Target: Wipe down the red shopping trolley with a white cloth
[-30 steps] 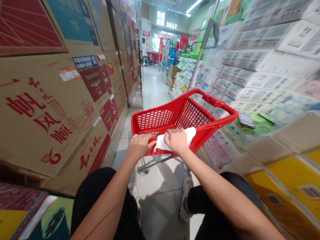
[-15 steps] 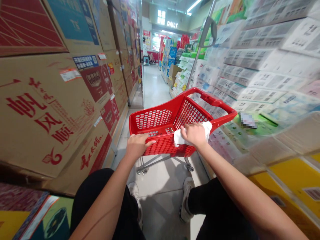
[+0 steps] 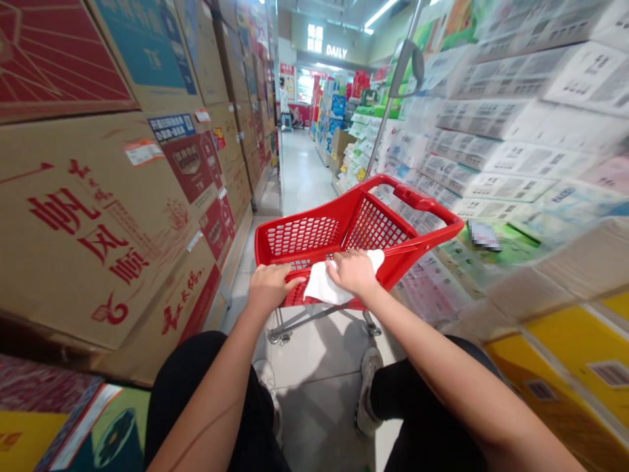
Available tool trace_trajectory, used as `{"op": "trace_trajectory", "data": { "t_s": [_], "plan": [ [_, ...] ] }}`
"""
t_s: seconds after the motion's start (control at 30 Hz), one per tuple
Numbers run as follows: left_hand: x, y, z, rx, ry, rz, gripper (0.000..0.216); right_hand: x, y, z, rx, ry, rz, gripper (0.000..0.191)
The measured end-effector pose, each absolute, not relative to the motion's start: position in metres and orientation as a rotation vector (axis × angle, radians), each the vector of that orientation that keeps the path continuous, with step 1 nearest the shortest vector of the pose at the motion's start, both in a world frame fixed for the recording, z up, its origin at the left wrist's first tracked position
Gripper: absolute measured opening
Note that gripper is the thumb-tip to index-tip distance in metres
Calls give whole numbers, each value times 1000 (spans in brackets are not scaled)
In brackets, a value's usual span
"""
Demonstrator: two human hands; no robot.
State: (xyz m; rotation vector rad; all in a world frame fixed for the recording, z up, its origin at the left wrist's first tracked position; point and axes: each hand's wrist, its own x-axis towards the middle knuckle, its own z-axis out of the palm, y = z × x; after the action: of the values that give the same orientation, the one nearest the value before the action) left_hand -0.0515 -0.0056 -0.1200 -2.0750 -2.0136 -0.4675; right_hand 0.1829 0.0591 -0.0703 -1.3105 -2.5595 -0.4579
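A red plastic shopping cart (image 3: 304,233) stands sideways in front of me, its handle toward the right. My left hand (image 3: 268,286) is closed over the near rim at the cart's left end, thumb pointing right. Farther right along the same rim, my right hand (image 3: 352,272) presses a white cloth (image 3: 322,283) against the edge, fingers curled over it. Part of the cloth hangs down the cart's outer side, and a corner sticks out right of the hand. The cart's basket holds nothing that I can see.
Stacked cardboard boxes (image 3: 93,229) line the left side. Packs of tissue paper (image 3: 521,151) and yellow boxes (image 3: 574,354) rise on the right. A metal pole (image 3: 388,111) with a grey hook stands behind the cart. Tiled floor (image 3: 307,170) runs down the aisle toward a distant person.
My right hand has slid left along the rim with the white cloth, closer to my left hand. The left hand and the cart have stayed put.
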Motion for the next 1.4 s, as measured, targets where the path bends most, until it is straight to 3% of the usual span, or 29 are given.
{"op": "trace_trajectory", "data": {
  "t_s": [0.23,0.37,0.63,0.83,1.03,1.23,1.4],
  "plan": [
    [-51,-4,-123,-2125,-1997,-488,52,272,90,-41,-1553,-2315,-694,52],
    [-37,-4,-120,-2129,-2001,-478,47,218,67,-60,-1598,-2251,-537,58],
    [-35,1,-118,-2150,-2052,-482,28,105,20,-88,-1246,-2457,-241,48],
    [-50,-3,-120,-2153,-2026,-473,53,186,53,-71,-1420,-2391,-438,45],
    [-47,-9,-120,-2138,-2021,-516,51,264,82,-47,-1557,-2240,-623,48],
    [-35,-8,-118,-2118,-2035,-495,48,191,51,-70,-1461,-2294,-438,45],
    [-38,-8,-115,-2138,-2038,-476,31,125,21,-86,-1263,-2427,-256,42]
  ]
}}
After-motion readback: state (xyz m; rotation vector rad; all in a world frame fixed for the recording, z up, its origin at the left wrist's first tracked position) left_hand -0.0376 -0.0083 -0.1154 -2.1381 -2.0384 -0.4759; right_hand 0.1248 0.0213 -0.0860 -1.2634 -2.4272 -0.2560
